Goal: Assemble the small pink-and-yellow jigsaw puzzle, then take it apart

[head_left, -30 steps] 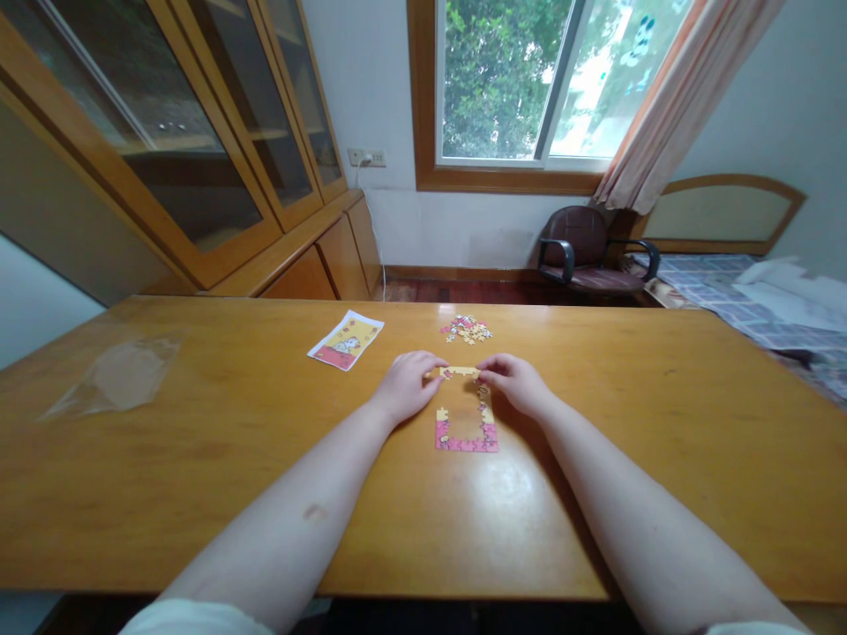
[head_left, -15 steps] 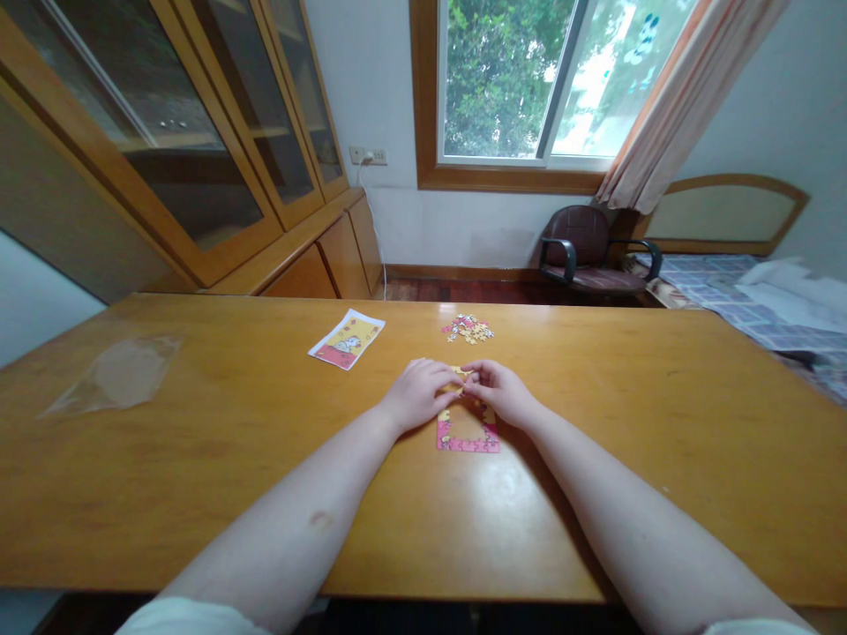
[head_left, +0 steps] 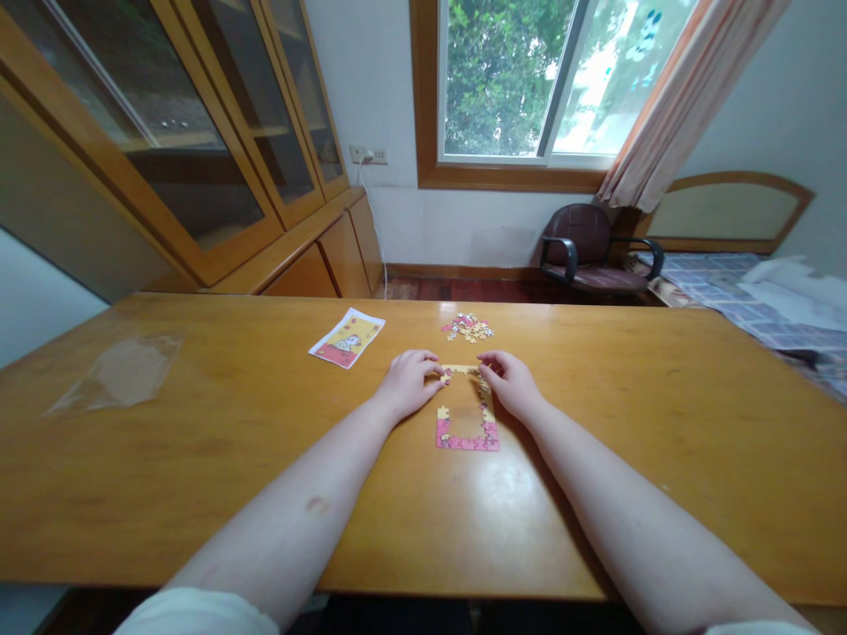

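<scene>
Wooden table (head_left: 198, 459): partly built puzzle frame (head_left: 467, 432), pink along the bottom, yellow up the sides; left hand (head_left: 407, 384) and right hand (head_left: 511, 384) resting at its top corners, fingertips touching the top edge. Beyond it, heap of loose puzzle pieces (head_left: 467, 328). Left of that, picture card (head_left: 346, 337). Far left, clear plastic bag (head_left: 116, 375). Behind the table, office chair (head_left: 592, 251) under the window (head_left: 549, 79).

The puzzle frame (head_left: 467, 439) lies mid-table (head_left: 662, 441), with the left hand (head_left: 408, 383) and right hand (head_left: 511, 383) flanking its far edge. Behind it lie the loose pieces (head_left: 467, 328). The picture card (head_left: 347, 339) lies left of them, and the plastic sheet (head_left: 116, 373) far left.
</scene>
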Tool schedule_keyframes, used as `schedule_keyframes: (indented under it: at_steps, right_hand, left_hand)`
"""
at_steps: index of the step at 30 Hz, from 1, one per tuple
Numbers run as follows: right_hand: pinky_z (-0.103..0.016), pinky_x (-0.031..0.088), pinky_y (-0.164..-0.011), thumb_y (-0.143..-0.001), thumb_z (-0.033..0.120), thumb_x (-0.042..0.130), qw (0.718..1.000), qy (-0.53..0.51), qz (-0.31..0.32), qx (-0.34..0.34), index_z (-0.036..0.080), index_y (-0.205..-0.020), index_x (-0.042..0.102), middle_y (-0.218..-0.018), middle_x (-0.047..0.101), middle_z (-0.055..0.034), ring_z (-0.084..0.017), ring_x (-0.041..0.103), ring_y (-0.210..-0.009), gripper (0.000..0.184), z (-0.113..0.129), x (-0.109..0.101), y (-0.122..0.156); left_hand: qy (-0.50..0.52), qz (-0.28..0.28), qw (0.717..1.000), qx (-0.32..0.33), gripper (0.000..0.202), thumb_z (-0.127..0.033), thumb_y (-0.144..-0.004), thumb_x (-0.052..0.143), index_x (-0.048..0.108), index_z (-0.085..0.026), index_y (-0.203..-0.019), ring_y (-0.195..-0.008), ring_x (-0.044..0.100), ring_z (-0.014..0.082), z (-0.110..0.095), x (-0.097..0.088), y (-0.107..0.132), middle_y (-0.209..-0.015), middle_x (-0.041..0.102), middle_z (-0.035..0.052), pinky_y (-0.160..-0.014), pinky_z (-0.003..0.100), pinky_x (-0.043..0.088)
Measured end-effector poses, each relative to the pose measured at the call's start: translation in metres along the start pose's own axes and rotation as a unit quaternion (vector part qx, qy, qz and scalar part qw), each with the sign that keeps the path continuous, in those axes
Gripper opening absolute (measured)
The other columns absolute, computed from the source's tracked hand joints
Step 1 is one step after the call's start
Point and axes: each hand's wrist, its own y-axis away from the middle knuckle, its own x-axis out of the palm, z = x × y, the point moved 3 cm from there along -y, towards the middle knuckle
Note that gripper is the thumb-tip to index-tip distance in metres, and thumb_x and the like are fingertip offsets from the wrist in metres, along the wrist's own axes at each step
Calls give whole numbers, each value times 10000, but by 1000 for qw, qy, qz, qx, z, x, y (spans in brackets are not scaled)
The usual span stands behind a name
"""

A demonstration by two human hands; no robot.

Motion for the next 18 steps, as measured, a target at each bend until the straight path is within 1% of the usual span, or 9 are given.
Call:
schedule_keyframes:
  at_steps: [7, 15, 18]
  right_hand:
    - [-302, 454, -667, -820, 316, 542, 1000, 10, -2, 9, 157, -996, 667, -804, 660, -43, -156, 551, -674, 268, 3, 0, 0]
    - [-301, 463, -679, -822, 279, 545, 1000, 13, 14, 3, 151, -1013, 662, -823, 665, -44, -155, 562, -684, 259, 3, 0, 1]
    - [-307, 472, -690, -841, 286, 548, 999, 31, 22, -10, 160, -1023, 661, -841, 669, -48, -157, 570, -690, 249, 5, -1, 0]
  left_hand:
    - [3, 18, 1000, -7, 163, -357, -804, 638, 727, -258, -898, -1087, 549, 232, -1, 4, 0, -1117, 653, 38, -984, 405, 410]
    - [2, 12, 1000, -11, 154, -348, -790, 646, 723, -258, -888, -1077, 553, 228, -1, 5, -1, -1103, 656, 29, -974, 395, 414]
    - [-1, 5, 1000, -14, 155, -350, -785, 651, 718, -256, -888, -1066, 557, 225, -1, 5, -1, -1091, 657, 28, -969, 393, 418]
